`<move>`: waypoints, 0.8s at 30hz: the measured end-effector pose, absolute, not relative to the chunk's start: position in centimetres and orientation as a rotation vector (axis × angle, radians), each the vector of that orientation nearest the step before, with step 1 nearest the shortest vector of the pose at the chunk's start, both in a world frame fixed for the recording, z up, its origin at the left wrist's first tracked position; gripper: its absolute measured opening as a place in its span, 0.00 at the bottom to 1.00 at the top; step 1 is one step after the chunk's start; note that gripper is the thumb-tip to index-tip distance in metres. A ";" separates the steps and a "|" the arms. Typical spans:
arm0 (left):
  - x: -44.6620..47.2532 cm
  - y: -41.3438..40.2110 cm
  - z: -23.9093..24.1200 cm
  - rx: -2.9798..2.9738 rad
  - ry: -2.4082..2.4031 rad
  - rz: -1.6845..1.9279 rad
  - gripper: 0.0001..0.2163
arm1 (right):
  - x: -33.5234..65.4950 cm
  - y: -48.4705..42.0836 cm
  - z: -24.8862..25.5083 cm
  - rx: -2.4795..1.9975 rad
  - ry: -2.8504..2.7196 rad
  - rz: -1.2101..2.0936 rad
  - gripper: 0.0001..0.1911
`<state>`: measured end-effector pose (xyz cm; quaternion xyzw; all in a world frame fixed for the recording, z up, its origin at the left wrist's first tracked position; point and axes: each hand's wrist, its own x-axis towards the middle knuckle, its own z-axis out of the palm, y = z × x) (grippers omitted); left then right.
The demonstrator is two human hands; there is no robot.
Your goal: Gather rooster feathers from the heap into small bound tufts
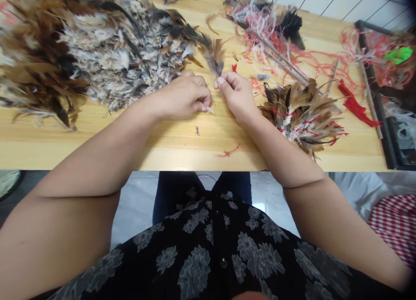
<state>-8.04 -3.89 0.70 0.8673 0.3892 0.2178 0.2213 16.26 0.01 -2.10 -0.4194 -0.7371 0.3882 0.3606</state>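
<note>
A wooden table above a tiled floor bears a feather heap; mid-table, the right hand, grip closed, holds a tuft by its base, long axis pointing away, slightly leftward; the left hand pinches a pale scrap.

brown-grey feather tuft, tips fanned
</note>
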 end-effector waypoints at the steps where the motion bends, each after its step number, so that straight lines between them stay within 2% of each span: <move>1: -8.2 -3.8 0.8 2.411 1.105 0.622 0.03 | 16.3 0.0 -2.1 -1.084 -1.910 0.994 0.28; 3: -8.7 -3.6 1.1 2.389 1.210 0.732 0.01 | 16.4 0.0 -2.1 -1.093 -1.933 0.977 0.27; 6: -9.4 -3.4 1.4 2.303 1.342 0.954 0.04 | 16.6 0.0 -2.4 -1.102 -1.947 0.953 0.25; 9: -9.7 -3.6 1.8 2.390 1.385 1.038 0.04 | 16.7 0.1 -2.7 -1.088 -1.959 0.949 0.24; 14: -9.7 -3.9 1.9 2.491 1.408 1.009 0.02 | 16.8 0.5 -3.3 -1.105 -1.954 0.930 0.25; 20: -9.0 -3.5 0.4 2.655 1.403 0.936 0.14 | 16.6 0.3 -3.3 -1.125 -2.033 0.854 0.22; 24: -8.6 -3.8 0.9 2.557 1.411 0.949 0.10 | 16.6 0.3 -3.0 -1.132 -2.045 0.833 0.20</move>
